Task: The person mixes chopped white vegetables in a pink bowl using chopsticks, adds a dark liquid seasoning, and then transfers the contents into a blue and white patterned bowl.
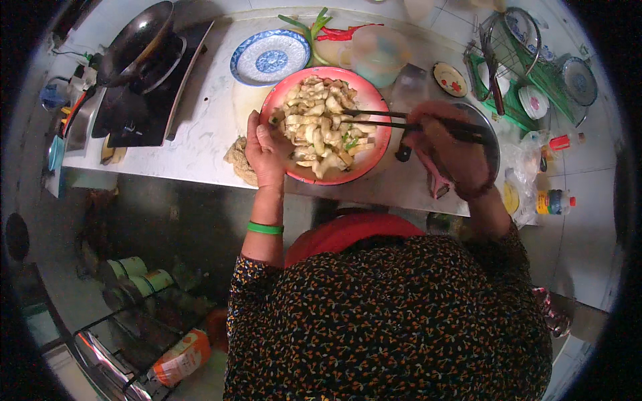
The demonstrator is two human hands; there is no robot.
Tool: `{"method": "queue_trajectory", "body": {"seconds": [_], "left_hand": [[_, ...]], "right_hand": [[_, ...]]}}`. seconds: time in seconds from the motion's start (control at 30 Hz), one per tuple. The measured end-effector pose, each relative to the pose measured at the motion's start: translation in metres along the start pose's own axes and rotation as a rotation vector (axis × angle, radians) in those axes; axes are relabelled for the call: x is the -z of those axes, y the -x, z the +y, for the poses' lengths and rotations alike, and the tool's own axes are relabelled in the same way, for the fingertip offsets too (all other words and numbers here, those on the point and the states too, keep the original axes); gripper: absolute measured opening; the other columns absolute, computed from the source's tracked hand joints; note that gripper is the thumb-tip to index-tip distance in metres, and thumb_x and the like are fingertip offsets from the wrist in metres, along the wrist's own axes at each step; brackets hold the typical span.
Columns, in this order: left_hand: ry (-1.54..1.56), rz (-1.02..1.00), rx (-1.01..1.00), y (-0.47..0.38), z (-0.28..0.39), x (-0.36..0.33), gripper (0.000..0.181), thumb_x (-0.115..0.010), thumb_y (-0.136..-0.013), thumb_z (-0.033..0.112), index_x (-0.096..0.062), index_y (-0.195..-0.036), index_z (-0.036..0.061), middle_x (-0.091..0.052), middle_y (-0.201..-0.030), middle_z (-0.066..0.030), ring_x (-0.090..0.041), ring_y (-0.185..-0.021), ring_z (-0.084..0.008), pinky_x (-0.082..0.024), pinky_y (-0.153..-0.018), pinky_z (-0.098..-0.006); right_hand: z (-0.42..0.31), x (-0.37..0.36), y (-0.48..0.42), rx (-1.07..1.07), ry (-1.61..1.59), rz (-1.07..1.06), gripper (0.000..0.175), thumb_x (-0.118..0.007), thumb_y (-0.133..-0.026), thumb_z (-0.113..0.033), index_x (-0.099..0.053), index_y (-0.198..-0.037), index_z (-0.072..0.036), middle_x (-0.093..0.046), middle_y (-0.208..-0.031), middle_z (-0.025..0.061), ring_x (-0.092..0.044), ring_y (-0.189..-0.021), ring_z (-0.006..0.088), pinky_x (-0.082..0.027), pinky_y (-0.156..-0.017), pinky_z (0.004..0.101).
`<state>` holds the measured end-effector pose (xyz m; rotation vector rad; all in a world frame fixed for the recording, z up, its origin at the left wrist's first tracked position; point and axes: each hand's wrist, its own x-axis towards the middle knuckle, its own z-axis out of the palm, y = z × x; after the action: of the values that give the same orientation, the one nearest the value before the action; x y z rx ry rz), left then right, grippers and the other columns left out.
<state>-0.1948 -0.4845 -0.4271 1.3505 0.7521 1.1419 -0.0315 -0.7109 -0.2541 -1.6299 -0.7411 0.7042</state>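
My left hand (266, 153) grips the left rim of a red enamel basin (377, 103), with the thumb over the edge. Pale cut food pieces (321, 125), with a few green bits among them, are heaped in the basin. A pair of dark chopsticks (378, 119) is held in my right hand (454, 155), which is blurred. Their tips touch the right side of the heap. Below my left hand, a tan cloth (241, 161) lies at the counter's front edge.
A blue-and-white plate (246, 57), green onion (316, 37) and red chillies (341, 33) lie behind the basin. A wok (135, 45) stands on the black cooktop (145, 115) at left. Beneath my right hand is a round metal-rimmed item (495, 138); a green dish rack (521, 110) stands beyond.
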Motion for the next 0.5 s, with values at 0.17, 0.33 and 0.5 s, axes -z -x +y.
{"method": "queue_trajectory", "body": {"seconds": [0.17,0.33,0.5], "left_hand": [[-0.208,-0.035,-0.025,0.003,0.016,-0.004,0.043,-0.037,-0.096,0.025,-0.039,-0.128,-0.0035,-0.048,-0.124,-0.0141,-0.046,-0.113,-0.0208,-0.037,-0.095,-0.0309],[-0.135,0.003,-0.048,-0.004,-0.001,-0.001,0.042,-0.038,-0.094,0.022,-0.042,-0.125,-0.0054,-0.055,-0.116,-0.0146,-0.052,-0.102,-0.0181,-0.040,-0.090,-0.0280],[-0.252,0.006,-0.084,-0.002,0.003,-0.001,0.041,-0.039,-0.094,0.021,-0.042,-0.125,-0.0046,-0.055,-0.116,-0.0149,-0.052,-0.103,-0.0194,-0.040,-0.090,-0.0291]], "right_hand": [[0.017,0.008,0.014,-0.006,-0.008,0.028,0.012,-0.046,-0.085,-0.006,-0.056,-0.087,-0.001,-0.056,-0.078,0.0044,-0.057,-0.064,0.0135,-0.047,-0.059,0.0228],[0.051,-0.025,-0.003,0.290,0.172,0.080,0.010,-0.049,-0.085,-0.008,-0.056,-0.088,-0.002,-0.057,-0.081,0.0049,-0.057,-0.068,0.0147,-0.046,-0.063,0.0247],[0.018,-0.038,-0.008,0.278,-0.038,0.057,0.010,-0.048,-0.085,-0.007,-0.057,-0.087,-0.002,-0.058,-0.080,0.0041,-0.058,-0.069,0.0141,-0.046,-0.067,0.0251]]}}
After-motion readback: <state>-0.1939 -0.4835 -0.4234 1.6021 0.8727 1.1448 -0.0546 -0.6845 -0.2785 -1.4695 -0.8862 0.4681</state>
